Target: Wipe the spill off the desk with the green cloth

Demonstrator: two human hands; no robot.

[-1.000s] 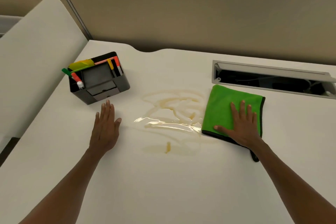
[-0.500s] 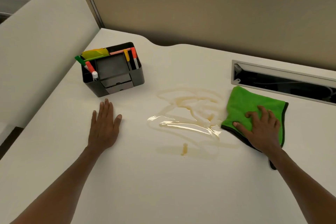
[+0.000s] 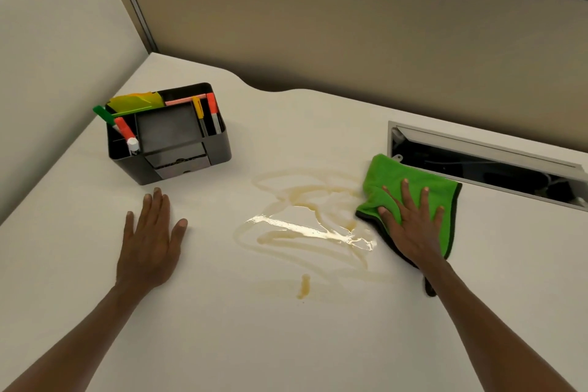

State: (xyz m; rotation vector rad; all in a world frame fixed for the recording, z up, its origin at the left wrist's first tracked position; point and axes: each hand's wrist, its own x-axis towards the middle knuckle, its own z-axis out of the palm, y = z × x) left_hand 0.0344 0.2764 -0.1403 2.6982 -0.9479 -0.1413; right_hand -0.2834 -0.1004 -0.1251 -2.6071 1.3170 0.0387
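A pale brown, glossy spill (image 3: 305,223) spreads over the middle of the white desk (image 3: 286,344), with a small separate drip (image 3: 304,286) nearer to me. The green cloth (image 3: 394,175), edged in black, lies bunched at the spill's right edge and touches it. My right hand (image 3: 410,226) presses down on the cloth, fingers spread and the thumb against a fold at its left side. To the left of the spill my left hand (image 3: 151,242) rests flat on the desk, palm down, holding nothing.
A black desk organizer (image 3: 168,137) holding markers and sticky notes stands behind my left hand. A recessed cable slot (image 3: 493,165) lies open just behind the cloth. A beige partition (image 3: 318,25) walls the desk's far side, and a curved panel borders the left.
My right hand has pulled the cloth leftward and bunched it against the spill's edge; its fingers curled, then spread flat again. The camera has moved closer. My left hand stays put.
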